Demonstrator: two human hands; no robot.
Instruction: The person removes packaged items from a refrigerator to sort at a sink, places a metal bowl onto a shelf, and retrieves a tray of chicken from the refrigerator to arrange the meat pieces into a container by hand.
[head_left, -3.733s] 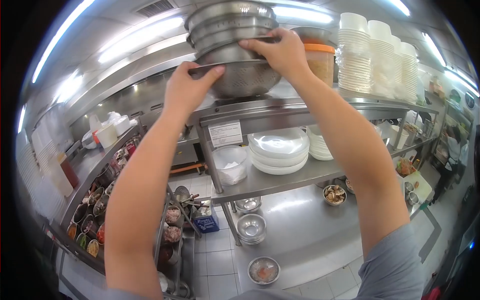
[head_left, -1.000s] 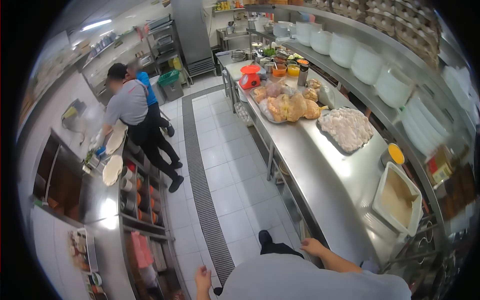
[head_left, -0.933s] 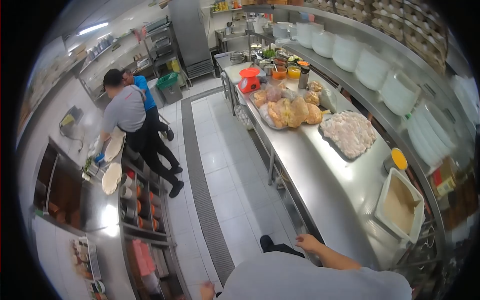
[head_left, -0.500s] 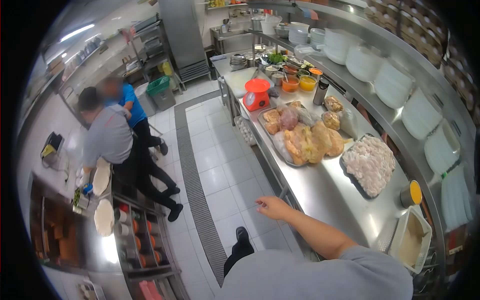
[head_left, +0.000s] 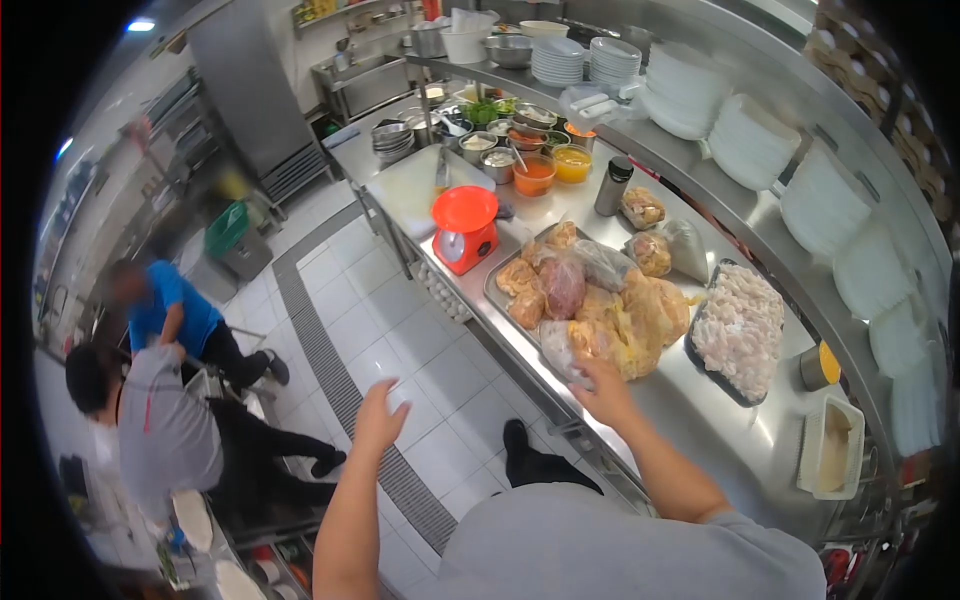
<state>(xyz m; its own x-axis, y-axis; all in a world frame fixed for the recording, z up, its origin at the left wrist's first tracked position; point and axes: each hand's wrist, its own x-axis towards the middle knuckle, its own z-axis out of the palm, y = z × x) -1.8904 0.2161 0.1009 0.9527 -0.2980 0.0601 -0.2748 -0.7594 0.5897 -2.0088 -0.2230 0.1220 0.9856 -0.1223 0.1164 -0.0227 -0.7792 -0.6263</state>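
My left hand (head_left: 381, 416) is over the floor in front of the steel table, thumb and fingers apart, holding nothing. At the table's front edge, my right hand (head_left: 604, 394) is open, its fingers at the near end of the bagged meat (head_left: 606, 335); whether they touch the plastic cannot be made out. These clear bags of yellowish and reddish pieces are heaped on a metal tray (head_left: 493, 290). Right of them, a black tray holds a mound of pale raw pieces (head_left: 740, 330). A red kitchen scale (head_left: 466, 228) stands left of the bags.
Sauce containers (head_left: 534, 176), a dark bottle (head_left: 613, 186) and a white cutting board (head_left: 405, 190) occupy the far table. White dishes (head_left: 752, 142) line the shelf above. At left, two people, one in a grey shirt (head_left: 170, 420) and one in a blue shirt (head_left: 172, 305), are close together.
My left hand has come into view. My right hand has moved to the bags at the table edge. The view has shifted, bringing the table nearer, and the two people appear lower left.
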